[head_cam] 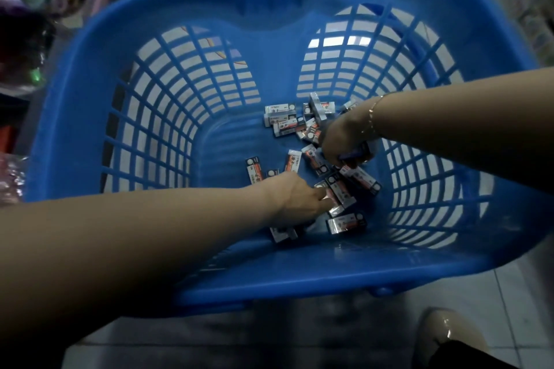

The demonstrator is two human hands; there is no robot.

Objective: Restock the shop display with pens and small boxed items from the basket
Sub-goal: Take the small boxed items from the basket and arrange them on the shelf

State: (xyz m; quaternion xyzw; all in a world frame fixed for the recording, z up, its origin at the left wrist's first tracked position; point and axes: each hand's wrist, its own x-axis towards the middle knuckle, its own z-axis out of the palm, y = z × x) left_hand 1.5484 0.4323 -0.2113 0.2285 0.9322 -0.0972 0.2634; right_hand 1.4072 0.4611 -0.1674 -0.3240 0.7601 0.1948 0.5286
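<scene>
Tiled floor (467,293), blue basket (209,284), left grip (299,199) pinching small box (335,199), right grip (341,141) clutching pens (350,155)

A pale tiled floor (491,302) carries a large blue plastic basket (99,75) with slatted, open-grid walls. Scattered over the basket's solid bottom lie many small white-and-black boxed items (283,123) with red print (printing too blurred to read), loosely grouped toward the right side, several overlapping. A glossy beige shoe toe (446,335) rests on the tiles near the basket.
</scene>
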